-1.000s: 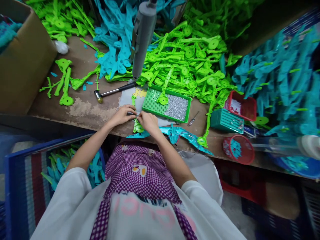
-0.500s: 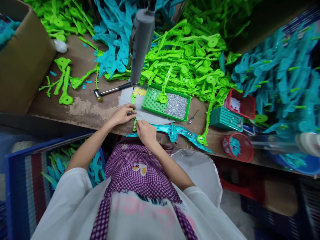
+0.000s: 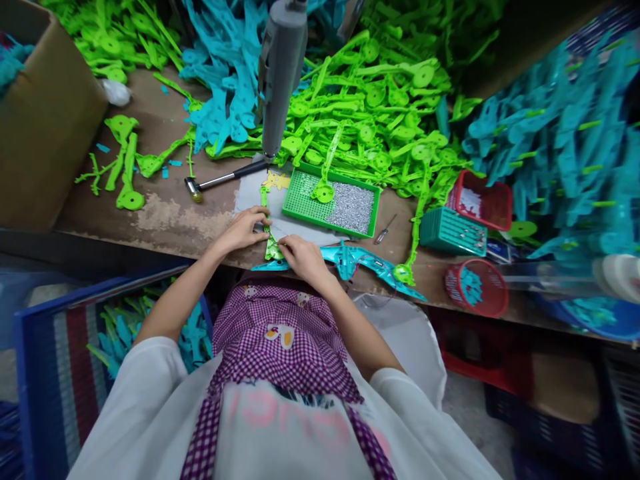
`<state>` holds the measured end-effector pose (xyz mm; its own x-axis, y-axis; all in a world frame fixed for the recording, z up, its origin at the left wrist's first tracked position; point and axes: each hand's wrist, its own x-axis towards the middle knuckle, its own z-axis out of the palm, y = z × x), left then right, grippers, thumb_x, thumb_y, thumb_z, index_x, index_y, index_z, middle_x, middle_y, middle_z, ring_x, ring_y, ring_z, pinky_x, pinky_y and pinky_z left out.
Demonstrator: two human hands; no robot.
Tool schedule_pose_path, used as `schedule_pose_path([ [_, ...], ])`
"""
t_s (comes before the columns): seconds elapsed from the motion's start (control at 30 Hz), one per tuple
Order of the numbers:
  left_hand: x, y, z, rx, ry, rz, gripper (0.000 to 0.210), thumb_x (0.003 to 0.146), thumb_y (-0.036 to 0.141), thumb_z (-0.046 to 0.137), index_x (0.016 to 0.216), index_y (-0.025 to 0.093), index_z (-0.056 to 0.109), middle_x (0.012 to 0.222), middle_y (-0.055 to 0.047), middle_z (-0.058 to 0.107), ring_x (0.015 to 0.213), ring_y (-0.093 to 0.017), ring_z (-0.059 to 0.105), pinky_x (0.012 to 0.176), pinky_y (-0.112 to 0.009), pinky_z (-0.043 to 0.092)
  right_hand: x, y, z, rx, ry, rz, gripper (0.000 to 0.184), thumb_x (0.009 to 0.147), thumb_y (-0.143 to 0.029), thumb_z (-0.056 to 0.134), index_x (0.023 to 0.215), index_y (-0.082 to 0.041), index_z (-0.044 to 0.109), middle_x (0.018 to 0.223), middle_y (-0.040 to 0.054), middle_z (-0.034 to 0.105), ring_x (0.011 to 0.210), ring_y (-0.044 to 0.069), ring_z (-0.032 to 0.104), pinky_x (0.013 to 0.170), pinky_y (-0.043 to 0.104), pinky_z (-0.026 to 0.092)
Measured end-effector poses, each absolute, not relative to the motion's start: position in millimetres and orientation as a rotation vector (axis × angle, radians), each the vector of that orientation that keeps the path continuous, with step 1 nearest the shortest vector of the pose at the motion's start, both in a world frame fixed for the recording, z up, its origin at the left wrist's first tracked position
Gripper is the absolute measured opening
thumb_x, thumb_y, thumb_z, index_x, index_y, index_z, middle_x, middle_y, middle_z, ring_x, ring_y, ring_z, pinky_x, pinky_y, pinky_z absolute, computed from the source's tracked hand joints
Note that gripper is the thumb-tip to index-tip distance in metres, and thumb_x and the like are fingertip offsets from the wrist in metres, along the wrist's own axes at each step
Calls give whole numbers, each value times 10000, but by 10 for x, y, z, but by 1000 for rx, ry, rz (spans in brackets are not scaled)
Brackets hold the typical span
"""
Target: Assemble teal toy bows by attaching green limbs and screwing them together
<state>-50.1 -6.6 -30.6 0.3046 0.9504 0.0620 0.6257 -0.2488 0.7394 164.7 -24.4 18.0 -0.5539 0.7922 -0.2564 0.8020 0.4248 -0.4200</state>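
A narrow lime-green plastic part (image 3: 273, 250) lies lengthwise before me near the table's front edge, its wider end toward me. The fingers of my left hand (image 3: 246, 230) are closed on the middle of this part from the left. My right hand (image 3: 306, 259) is at its right side, thumb and fingertips pinched together at the wider end; what they pinch is too small to make out. Partly behind my right hand lies a blue bow-shaped plastic piece (image 3: 363, 257) along the table edge. Above the part's far end hangs a grey electric screwdriver (image 3: 283, 80), pointing down.
A green tray (image 3: 305, 207) of small metal pieces stands right of the part. To its left lies a hammer (image 3: 215, 180); a small screwdriver (image 3: 384, 233) lies right. Piled green parts (image 3: 370, 100) fill the back. Red basket (image 3: 475, 288) and teal basket (image 3: 445, 231) stand right.
My right hand has shifted a little to the right, uncovering more of the green part's near end. My left hand keeps its hold on the part. The view has shifted slightly.
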Motion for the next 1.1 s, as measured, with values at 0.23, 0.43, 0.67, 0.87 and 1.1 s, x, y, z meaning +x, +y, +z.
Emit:
schedule_pose_path([
  [0.23, -518, -66, -295, 1948, 1336, 679, 197, 805, 291, 675, 981, 207, 649, 1311, -106, 579, 1207, -244, 572, 1062, -449, 438, 1627, -249, 190, 1442, 2584, -643, 351, 1019, -321, 301, 1194, -230, 592, 1175, 66, 658, 977, 196, 637, 759, 285, 389],
  [0.43, -490, -75, -329, 1920, 1382, 723, 185, 766, 250, 701, 933, 198, 639, 1292, -102, 586, 1198, -251, 573, 1065, -446, 425, 1572, -266, 258, 1369, 2533, -498, 364, 1021, -314, 271, 1242, -238, 550, 1202, 72, 639, 892, 200, 650, 686, 293, 369],
  [0.67, -453, -49, -318, 1894, 1432, 695, 189, 725, 235, 718, 887, 198, 627, 1260, -88, 593, 1165, -249, 586, 1042, -423, 440, 1659, -289, 218, 1224, 2547, -381, 403, 1022, -270, 225, 1290, -241, 524, 1183, 80, 625, 844, 194, 645, 595, 296, 321],
  [0.87, -451, -39, -293, 1956, 1462, 636, 205, 730, 245, 711, 915, 206, 630, 1257, -81, 590, 1171, -258, 572, 1039, -433, 438, 1616, -308, 245, 1199, 2521, -370, 411, 1004, -214, 220, 1280, -221, 525, 1184, 110, 605, 820, 189, 641, 599, 293, 335],
  [1.1, -461, -27, -282, 1971, 1458, 612, 201, 735, 249, 712, 912, 200, 631, 1255, -85, 585, 1196, -264, 554, 1049, -432, 428, 1665, -338, 159, 1203, 2538, -356, 437, 1006, -206, 197, 1358, -257, 450, 1178, 99, 602, 789, 179, 632, 580, 290, 306],
])
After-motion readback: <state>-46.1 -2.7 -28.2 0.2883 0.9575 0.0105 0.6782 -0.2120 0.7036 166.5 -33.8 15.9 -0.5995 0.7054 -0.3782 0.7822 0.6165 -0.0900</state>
